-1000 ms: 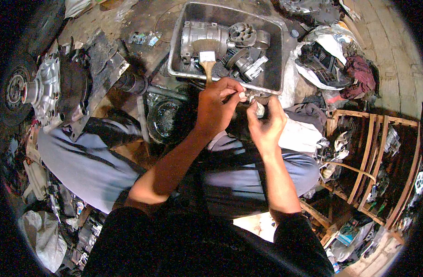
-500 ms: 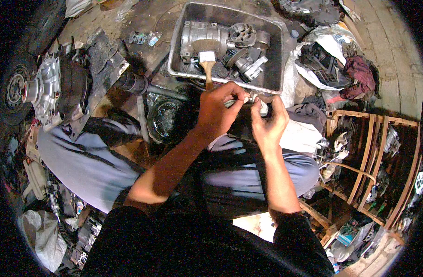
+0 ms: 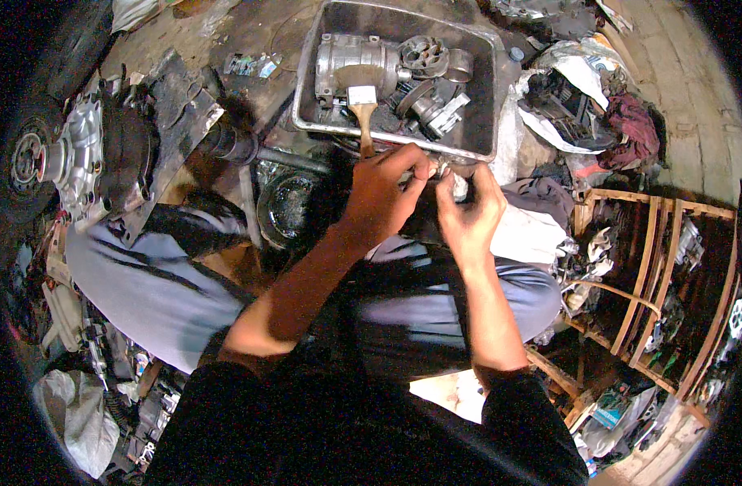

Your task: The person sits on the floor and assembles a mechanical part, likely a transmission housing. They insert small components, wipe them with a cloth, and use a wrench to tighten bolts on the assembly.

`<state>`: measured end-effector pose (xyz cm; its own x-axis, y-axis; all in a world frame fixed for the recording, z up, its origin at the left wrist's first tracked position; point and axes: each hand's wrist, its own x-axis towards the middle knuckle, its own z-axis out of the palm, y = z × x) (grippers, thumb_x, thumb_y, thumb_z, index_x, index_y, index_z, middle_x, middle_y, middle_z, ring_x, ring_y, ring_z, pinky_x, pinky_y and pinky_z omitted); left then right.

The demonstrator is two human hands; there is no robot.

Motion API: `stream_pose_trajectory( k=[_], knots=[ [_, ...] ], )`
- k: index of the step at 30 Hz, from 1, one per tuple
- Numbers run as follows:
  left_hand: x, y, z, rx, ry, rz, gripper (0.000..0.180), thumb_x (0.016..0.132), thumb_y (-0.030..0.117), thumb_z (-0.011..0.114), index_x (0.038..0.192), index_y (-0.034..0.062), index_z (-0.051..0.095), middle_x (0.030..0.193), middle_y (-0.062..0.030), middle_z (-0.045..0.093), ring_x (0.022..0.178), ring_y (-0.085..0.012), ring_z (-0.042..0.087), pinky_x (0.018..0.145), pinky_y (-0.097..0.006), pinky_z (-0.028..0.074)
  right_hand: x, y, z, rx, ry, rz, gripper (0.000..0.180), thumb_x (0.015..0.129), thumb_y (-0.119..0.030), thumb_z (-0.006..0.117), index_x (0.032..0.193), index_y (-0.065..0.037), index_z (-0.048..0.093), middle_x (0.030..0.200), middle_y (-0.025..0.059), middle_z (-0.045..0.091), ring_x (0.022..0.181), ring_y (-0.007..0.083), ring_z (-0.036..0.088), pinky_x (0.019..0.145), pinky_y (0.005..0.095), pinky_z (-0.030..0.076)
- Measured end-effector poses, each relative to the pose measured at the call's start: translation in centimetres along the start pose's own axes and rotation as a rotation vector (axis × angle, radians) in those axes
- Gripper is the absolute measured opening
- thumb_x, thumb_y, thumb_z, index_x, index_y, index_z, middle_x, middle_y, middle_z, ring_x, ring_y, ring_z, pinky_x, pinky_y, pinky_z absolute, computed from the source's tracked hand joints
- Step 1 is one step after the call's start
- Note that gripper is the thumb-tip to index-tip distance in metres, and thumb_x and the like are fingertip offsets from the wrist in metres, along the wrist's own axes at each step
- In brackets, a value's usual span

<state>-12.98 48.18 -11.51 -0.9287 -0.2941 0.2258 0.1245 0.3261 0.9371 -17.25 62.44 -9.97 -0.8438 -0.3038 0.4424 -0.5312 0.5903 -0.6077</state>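
Note:
My left hand point(image 3: 385, 190) and my right hand point(image 3: 471, 209) meet just in front of the tray point(image 3: 395, 142), both closed in a pinch. Between the fingertips is a small pale piece point(image 3: 437, 168), too small to name. Something whitish point(image 3: 461, 189) also shows inside my right fingers. A paintbrush point(image 3: 364, 120) with a wooden handle leans over the tray's near rim, its lower end beside my left knuckles. Inside the tray lie a grey metal cylinder housing point(image 3: 355, 66), a round metal part with holes point(image 3: 424, 57) and a shafted metal part point(image 3: 432, 112).
A dark round bowl of liquid point(image 3: 286, 209) stands left of my hands. Further left is a large metal gear housing point(image 3: 87, 158). On the right are an open white sack of parts point(image 3: 565, 105), a maroon cloth point(image 3: 633, 130) and a wooden crate point(image 3: 650, 267) full of parts.
Both hands stay together, with the fingertips shifted slightly around the small piece. The tray sits slightly higher in the picture; the brush still leans on it.

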Motion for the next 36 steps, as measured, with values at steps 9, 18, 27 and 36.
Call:
stream_pose_trajectory(
  k=[9, 18, 27, 36],
  knots=[
    [-0.1, -1.2, 0.3, -0.009, -0.002, 0.006, 0.011, 0.089, 0.01, 0.068, 0.081, 0.0039, 0.063, 0.091, -0.0112, 0.074, 0.089, -0.0236, 0.073, 0.079, -0.036, 0.057, 0.1, 0.5, 0.0, 0.097, -0.007, 0.11, 0.009, 0.078, -0.002, 0.07, 0.084, 0.0, 0.064, 0.079, 0.0183, 0.065, 0.073, 0.0335, 0.066, 0.068, 0.0396, 0.051],
    [0.8, -2.2, 0.1, -0.719, 0.0, -0.361, 0.022, 0.081, -0.008, 0.069, 0.08, 0.0037, 0.05, 0.088, -0.0122, 0.069, 0.088, -0.0188, 0.07, 0.079, -0.032, 0.059, 0.0, -0.2, 0.1, 0.141, 0.016, 0.077, 0.007, 0.081, 0.002, 0.068, 0.083, 0.002, 0.061, 0.076, 0.0102, 0.064, 0.072, 0.0167, 0.06, 0.069, 0.0302, 0.049],
    [0.9, -1.8, -0.4, -0.77, -0.077, -0.408, 0.02, 0.085, -0.007, 0.066, 0.081, 0.0045, 0.05, 0.09, -0.0149, 0.07, 0.082, -0.0188, 0.069, 0.077, -0.032, 0.058, -0.2, -0.4, 0.3, 0.128, 0.032, 0.055, 0.007, 0.078, 0.001, 0.069, 0.08, 0.001, 0.062, 0.074, 0.0159, 0.063, 0.068, 0.0322, 0.065, 0.066, 0.0382, 0.05],
    [1.2, -1.8, -0.5, -0.668, -0.126, -0.353, 0.015, 0.086, -0.004, 0.067, 0.081, 0.0034, 0.055, 0.084, -0.0123, 0.069, 0.076, -0.0161, 0.067, 0.073, -0.031, 0.056, 0.0, -0.9, 0.0, 0.095, 0.029, -0.004, 0.006, 0.081, 0.004, 0.067, 0.083, 0.001, 0.062, 0.078, 0.0129, 0.066, 0.07, 0.0211, 0.064, 0.069, 0.0312, 0.05]
  ],
)
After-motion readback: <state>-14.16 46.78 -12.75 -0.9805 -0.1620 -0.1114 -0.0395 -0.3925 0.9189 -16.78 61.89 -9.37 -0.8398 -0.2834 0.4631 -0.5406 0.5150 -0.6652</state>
